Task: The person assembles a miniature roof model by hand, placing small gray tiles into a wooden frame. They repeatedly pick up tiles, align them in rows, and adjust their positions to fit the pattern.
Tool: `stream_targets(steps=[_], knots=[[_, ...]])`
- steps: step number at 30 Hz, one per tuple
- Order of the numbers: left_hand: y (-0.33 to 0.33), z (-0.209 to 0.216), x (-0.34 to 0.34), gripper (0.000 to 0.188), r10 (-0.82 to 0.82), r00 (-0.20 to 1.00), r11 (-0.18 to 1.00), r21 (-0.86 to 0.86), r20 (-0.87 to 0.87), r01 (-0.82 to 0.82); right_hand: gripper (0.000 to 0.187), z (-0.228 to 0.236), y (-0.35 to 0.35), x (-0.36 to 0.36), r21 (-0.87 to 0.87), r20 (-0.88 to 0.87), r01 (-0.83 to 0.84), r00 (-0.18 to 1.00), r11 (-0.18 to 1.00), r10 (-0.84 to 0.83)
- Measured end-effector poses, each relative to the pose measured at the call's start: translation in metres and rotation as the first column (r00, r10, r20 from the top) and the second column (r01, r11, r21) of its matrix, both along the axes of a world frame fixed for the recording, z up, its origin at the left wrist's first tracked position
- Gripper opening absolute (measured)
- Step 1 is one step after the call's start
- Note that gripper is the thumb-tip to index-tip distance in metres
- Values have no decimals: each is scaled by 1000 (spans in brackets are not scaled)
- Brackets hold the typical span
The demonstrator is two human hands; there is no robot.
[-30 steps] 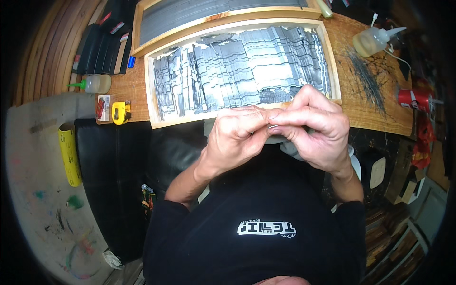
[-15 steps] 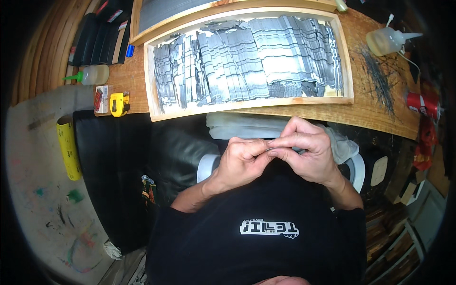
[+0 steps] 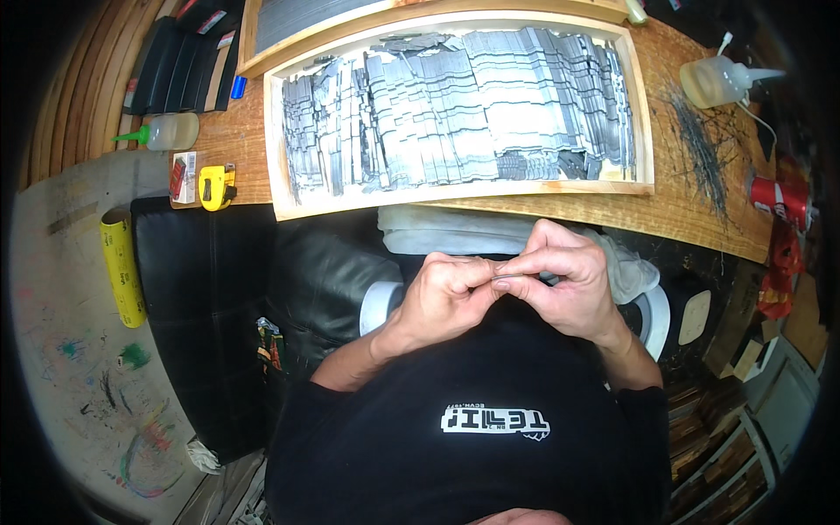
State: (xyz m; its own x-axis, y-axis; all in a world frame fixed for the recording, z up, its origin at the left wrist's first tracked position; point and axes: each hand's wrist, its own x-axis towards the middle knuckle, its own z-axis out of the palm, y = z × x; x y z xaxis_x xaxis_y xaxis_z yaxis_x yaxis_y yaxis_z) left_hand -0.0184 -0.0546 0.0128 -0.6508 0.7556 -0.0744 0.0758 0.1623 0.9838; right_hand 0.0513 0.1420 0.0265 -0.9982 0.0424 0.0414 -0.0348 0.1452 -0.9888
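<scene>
In front of my chest, just short of the table edge, my left hand [image 3: 448, 296] and my right hand [image 3: 567, 273] meet with thumbs and forefingers pinched. Between the fingertips shows the edge of a thin dark strip [image 3: 507, 277]; most of it is covered, and its exact kind is unclear. Beyond the hands, a shallow wooden tray [image 3: 464, 199] is packed with rows of thin grey strips [image 3: 429, 122]. Some of these lean or lie loose at the tray's left side and top.
Behind the tray is another wooden frame [image 3: 437, 19]. On the table's left are a yellow tape measure [image 3: 217, 187] and a green-tipped bottle [image 3: 172, 132]; on its right, a squeeze bottle [image 3: 716, 81], dark thin scraps [image 3: 697, 144] and a red can [image 3: 781, 203].
The view has shifted slightly. Both hands keep nearly the same pinch, with the thin strip still between the fingertips.
</scene>
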Motion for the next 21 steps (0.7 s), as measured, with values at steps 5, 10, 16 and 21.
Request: stream_targets(steps=[5,10,16,21], knots=[[-4,-4,-2,16,-20,1000,999,-27,1,20,21,0,-1,1,-21,-30,15,999,1000,-15],[-2,-3,-1,19,10,999,1000,12,-39,-10,19,1,2,2,2,-44,-4,999,1000,5],[-3,-1,-4,20,-22,1000,1000,-15,-12,22,19,1,2,3,4,-61,4,998,1000,-4],[-2,1,-6,15,-37,999,999,-12,-11,36,20,0,2,2,5,-43,2,999,1000,-1]])
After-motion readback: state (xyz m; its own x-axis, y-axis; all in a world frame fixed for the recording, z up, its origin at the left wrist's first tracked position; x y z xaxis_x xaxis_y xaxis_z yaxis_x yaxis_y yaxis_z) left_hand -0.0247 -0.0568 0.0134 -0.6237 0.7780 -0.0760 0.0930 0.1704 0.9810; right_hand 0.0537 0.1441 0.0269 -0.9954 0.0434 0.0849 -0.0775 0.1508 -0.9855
